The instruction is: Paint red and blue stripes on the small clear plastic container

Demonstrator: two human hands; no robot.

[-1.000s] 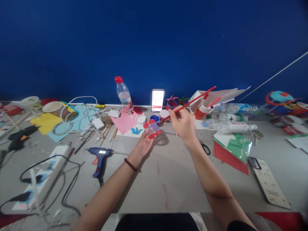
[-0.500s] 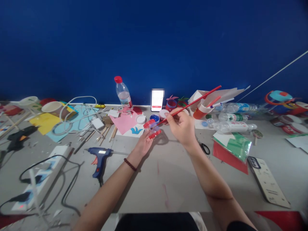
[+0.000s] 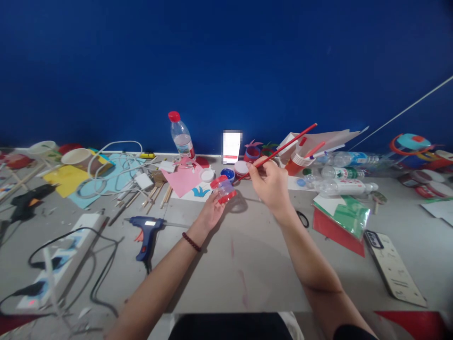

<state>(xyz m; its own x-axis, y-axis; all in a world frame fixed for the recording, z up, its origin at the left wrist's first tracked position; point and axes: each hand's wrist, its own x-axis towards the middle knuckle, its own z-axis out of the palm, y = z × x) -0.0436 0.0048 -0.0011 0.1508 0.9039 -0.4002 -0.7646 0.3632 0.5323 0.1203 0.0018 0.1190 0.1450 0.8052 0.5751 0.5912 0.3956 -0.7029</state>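
My left hand (image 3: 212, 211) is closed around a clear plastic piece with red bands at both ends (image 3: 223, 189), held tilted above the table. In my right hand (image 3: 269, 184) a long red paintbrush (image 3: 286, 145) is pinched between thumb and fingers. Its tip points down and left, close to an open pot of blue paint (image 3: 228, 174) and apart from the plastic piece. A second round pot with a pale pink top (image 3: 241, 167) stands beside the blue one. A white lid (image 3: 207, 175) lies to their left, near a blue leaf-shaped cutout (image 3: 201, 191).
A bottle with a red cap (image 3: 181, 137) and a lit phone (image 3: 231, 147) stand at the back. On the left lie a blue glue gun (image 3: 146, 233) and a power strip (image 3: 63, 264). Paper cups (image 3: 296, 163), plastic bottles (image 3: 343, 186), scissors (image 3: 303, 218) and another phone (image 3: 396, 269) are right.
The brush tip has moved away from the red-banded plastic piece toward the blue paint pot. My left hand has stayed almost still.
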